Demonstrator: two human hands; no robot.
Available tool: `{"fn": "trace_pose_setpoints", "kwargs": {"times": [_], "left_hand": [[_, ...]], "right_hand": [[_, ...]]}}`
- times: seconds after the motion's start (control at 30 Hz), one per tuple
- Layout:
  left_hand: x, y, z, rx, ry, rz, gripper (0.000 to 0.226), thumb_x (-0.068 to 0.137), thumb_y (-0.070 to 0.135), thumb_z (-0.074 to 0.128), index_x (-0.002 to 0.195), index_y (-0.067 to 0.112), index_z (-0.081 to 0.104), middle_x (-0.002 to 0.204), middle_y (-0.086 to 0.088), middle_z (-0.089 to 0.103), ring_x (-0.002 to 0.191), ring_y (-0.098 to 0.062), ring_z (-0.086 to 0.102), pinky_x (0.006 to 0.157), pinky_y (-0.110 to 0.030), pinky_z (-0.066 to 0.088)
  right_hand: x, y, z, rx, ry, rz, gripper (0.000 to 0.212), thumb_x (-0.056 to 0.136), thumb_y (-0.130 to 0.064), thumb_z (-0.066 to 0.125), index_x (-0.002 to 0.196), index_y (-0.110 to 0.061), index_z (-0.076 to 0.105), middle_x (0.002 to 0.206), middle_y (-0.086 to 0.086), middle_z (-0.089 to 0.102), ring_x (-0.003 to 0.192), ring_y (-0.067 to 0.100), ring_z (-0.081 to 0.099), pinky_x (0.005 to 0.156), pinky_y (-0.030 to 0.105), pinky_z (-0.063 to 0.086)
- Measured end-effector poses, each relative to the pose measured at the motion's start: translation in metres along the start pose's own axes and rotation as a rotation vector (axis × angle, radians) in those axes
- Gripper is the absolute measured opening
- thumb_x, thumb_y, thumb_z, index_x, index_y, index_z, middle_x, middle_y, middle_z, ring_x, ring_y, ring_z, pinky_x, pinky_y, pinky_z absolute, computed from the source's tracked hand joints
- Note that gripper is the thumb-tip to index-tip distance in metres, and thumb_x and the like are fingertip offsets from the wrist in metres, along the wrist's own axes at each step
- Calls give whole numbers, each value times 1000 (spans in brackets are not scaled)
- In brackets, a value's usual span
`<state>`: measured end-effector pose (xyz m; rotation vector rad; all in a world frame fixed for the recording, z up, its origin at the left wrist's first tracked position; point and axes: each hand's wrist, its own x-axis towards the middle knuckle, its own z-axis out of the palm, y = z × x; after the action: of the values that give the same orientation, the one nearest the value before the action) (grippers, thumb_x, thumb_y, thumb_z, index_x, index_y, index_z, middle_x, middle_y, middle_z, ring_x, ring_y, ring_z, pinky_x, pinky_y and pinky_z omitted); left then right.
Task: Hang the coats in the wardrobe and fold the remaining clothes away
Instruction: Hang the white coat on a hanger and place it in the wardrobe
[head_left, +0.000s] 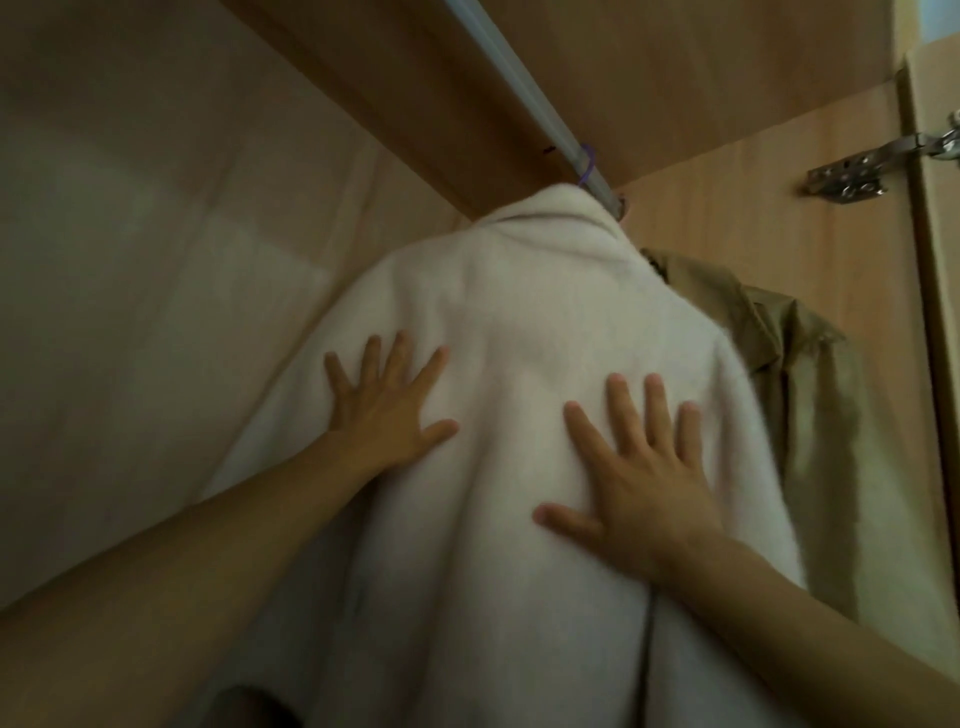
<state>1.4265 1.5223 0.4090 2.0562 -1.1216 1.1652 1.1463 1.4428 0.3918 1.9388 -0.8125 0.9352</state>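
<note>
View up into a wooden wardrobe, its pale back panel filling the left side. From the lower left a bare forearm reaches in; the left hand lies flat on a fluffy white coat, fingers straight and spread, holding nothing. The coat hangs in the middle of the view, back towards the camera, from a purple hanger hook looped over a metal rail that runs diagonally overhead. To the right of the first hand, slightly lower, the right hand presses on the same coat — palm down, fingers spread, not gripping. Just behind the white coat's right shoulder hangs a khaki coat, partly hidden, against the wardrobe's side wall. Far right, a metal hinge joins that wall to the door edge.
</note>
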Motion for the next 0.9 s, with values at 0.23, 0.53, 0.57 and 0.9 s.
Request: {"fn": "trace_pose_setpoints", "kwargs": {"times": [0.23, 0.53, 0.57, 0.9], "left_hand": [[-39, -35, 3, 134, -161, 37, 90, 85, 81, 35, 153, 48, -13, 165, -6, -21, 151, -30, -19, 112, -74, 6], [-61, -41, -19, 68, -266, 48, 86, 87, 79, 33, 156, 42, 0, 166, -8, -14, 152, -32, -15, 118, -65, 5], [-64, -41, -22, 46, -264, 47, 85, 88, 79, 32, 157, 41, 1, 167, -8, -12, 152, -31, -13, 119, -64, 6], [-113, -43, -64, -87, -275, 69, 78, 92, 74, 31, 158, 36, 11, 168, -4, 4, 153, -29, 2, 121, -53, 15]], "right_hand": [[-37, -16, 0, -72, -69, -129, 97, 76, -86, 25, 156, -39, -2, 163, 11, -19, 146, 36, -28, 116, 60, -15], [-59, -18, -28, -76, -195, -80, 88, 85, -72, 39, 155, -34, 2, 164, 9, -17, 148, 32, -23, 118, 57, -14], [-62, -19, -32, -70, -191, -85, 88, 85, -72, 40, 155, -33, 3, 164, 10, -16, 149, 32, -22, 118, 56, -13], [-100, -37, -59, 94, -142, -69, 81, 86, -69, 44, 152, -31, 16, 165, 9, -2, 151, 34, -7, 121, 50, -1]]}}
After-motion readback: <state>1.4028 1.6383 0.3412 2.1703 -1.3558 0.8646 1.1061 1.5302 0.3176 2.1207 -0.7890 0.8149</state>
